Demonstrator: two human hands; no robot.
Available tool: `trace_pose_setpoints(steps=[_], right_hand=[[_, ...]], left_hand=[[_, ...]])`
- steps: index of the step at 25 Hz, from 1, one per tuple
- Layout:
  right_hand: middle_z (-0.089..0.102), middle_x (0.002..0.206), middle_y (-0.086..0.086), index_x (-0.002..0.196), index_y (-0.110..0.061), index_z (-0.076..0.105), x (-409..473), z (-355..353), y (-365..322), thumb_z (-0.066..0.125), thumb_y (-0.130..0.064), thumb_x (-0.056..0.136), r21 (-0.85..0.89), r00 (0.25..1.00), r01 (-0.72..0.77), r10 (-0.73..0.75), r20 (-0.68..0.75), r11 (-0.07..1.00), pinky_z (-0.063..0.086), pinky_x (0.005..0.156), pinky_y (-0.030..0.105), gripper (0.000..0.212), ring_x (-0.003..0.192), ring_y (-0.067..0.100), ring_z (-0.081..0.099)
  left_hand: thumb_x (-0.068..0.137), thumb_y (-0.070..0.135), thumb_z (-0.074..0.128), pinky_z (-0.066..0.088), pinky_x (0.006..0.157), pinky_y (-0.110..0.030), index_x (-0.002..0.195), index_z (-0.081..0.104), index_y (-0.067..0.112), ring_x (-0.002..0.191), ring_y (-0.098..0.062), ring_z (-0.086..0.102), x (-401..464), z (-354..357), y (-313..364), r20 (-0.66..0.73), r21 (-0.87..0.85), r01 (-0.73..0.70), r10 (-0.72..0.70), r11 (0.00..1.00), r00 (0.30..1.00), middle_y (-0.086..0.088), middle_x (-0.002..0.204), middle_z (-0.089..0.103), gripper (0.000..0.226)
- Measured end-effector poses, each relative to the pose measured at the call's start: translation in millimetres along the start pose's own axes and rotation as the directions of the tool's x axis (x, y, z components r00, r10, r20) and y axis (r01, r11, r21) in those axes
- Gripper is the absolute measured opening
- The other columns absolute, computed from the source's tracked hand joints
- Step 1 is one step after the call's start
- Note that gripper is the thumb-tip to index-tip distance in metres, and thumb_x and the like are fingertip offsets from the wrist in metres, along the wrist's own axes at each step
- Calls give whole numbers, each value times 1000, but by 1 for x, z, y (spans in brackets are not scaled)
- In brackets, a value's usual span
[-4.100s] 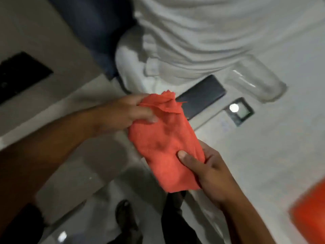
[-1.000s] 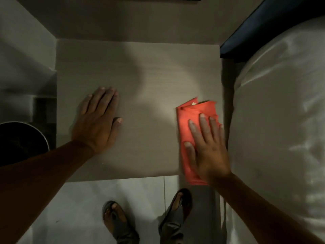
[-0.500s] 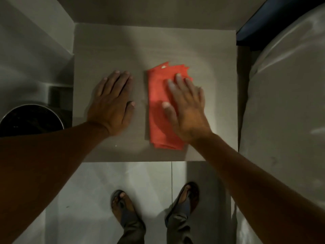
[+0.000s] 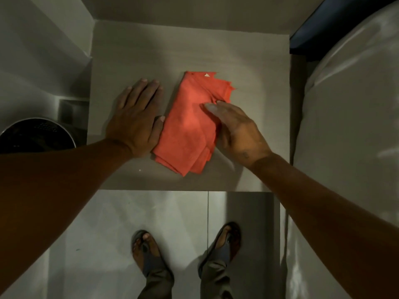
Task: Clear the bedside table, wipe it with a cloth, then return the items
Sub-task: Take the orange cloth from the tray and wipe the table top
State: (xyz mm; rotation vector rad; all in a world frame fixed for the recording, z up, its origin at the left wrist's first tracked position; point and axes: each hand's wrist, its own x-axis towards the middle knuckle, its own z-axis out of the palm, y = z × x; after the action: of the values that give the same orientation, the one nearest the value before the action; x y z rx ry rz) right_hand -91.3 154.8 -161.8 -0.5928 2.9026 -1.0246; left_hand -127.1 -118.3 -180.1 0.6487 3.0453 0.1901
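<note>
The bedside table (image 4: pixel 248 61) has a pale, bare top with only an orange-red cloth (image 4: pixel 187 126) on it. The cloth lies folded near the middle, its ragged end pointing to the far side. My left hand (image 4: pixel 136 119) rests flat on the tabletop with fingers spread, its thumb touching the cloth's left edge. My right hand (image 4: pixel 237 130) sits on the cloth's right side, thumb on top and fingers curled into the bunched fabric. The items taken off the table are out of view.
A white bed (image 4: pixel 349 126) runs along the table's right side, with a dark blue headboard (image 4: pixel 323 24) behind it. A round dark bin (image 4: pixel 36 137) stands on the floor at the left. My sandalled feet (image 4: pixel 149 255) are on pale tiles in front of the table.
My right hand has slid the cloth from the table's right edge leftward to the middle, up against my left hand. Its fingers have shifted from flat on top to curled at the cloth's right edge.
</note>
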Motion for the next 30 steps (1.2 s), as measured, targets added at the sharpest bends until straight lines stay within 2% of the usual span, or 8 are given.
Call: trace_pose_setpoints(steps=[2, 5, 10, 15, 18, 23, 26, 30], right_hand=[[68, 128, 18, 133, -7, 64, 4, -10, 0, 49, -11, 90, 91, 991, -54, 64, -118, 994, 46, 110, 33, 46, 123, 33, 61], [71, 120, 16, 127, -6, 67, 12, -21, 14, 52, -5, 91, 104, 955, -145, 167, -245, 984, 44, 107, 20, 39, 114, 26, 63], [46, 156, 15, 145, -10, 51, -6, -3, 40, 44, -29, 102, -353, 914, -390, 313, -257, 851, 27, 122, 49, 48, 147, 35, 37], [44, 157, 14, 147, -14, 48, -7, 1, 45, 42, -31, 99, -372, 913, -385, 290, -288, 844, 25, 122, 51, 51, 148, 35, 35], [47, 155, 17, 146, -14, 50, -8, 3, 53, 40, -32, 99, -387, 925, -338, 228, -303, 858, 26, 122, 50, 51, 146, 38, 38], [46, 153, 20, 145, -13, 45, -10, 8, 67, 34, -37, 102, -389, 934, -294, 176, -311, 873, 26, 122, 49, 51, 144, 40, 39], [38, 159, 14, 150, -19, 38, -10, 7, 62, 31, -43, 102, -346, 924, -350, 261, -278, 870, 27, 121, 52, 55, 149, 36, 32], [41, 156, 19, 149, -13, 40, -9, 3, 51, 31, -41, 101, -354, 920, -369, 282, -272, 859, 24, 123, 52, 57, 148, 38, 33]], left_hand=[[98, 42, 28, 20, 124, -51, 156, 32, 7, 153, -35, 27, 1, -1, 2, 0, 1, 9, -9, 1000, 1000, -14, 164, 33, 68], [97, 42, 29, 21, 124, -51, 156, 32, 7, 153, -34, 27, 1, -2, 3, 12, -4, 17, -17, 1000, 1000, -14, 164, 33, 68], [97, 41, 31, 21, 124, -51, 155, 33, 7, 153, -35, 28, 1, -3, 2, 23, 5, -2, 2, 1000, 1000, -15, 164, 34, 67], [98, 48, 35, 8, 125, -51, 155, 27, -4, 153, -42, 24, 12, -9, 23, -27, -203, 142, -151, 969, 988, -26, 163, 28, 77], [94, 43, 49, 13, 123, -55, 151, 39, -1, 149, -45, 32, 34, -11, 78, -137, -196, -2, -25, 981, 990, -27, 159, 37, 72], [102, 41, 36, 12, 125, -50, 152, 44, 13, 154, -34, 26, -3, 3, 121, 17, -159, -63, 66, 985, 998, -14, 162, 39, 58], [103, 38, 44, 12, 126, -53, 155, 39, 12, 156, -32, 20, -67, -1, 57, -5, -154, 154, -157, 976, 988, -13, 164, 34, 58], [105, 41, 36, 17, 125, -57, 156, 33, 8, 156, -36, 18, -105, -11, -7, -10, -18, 570, -570, 822, 822, -17, 165, 30, 61]])
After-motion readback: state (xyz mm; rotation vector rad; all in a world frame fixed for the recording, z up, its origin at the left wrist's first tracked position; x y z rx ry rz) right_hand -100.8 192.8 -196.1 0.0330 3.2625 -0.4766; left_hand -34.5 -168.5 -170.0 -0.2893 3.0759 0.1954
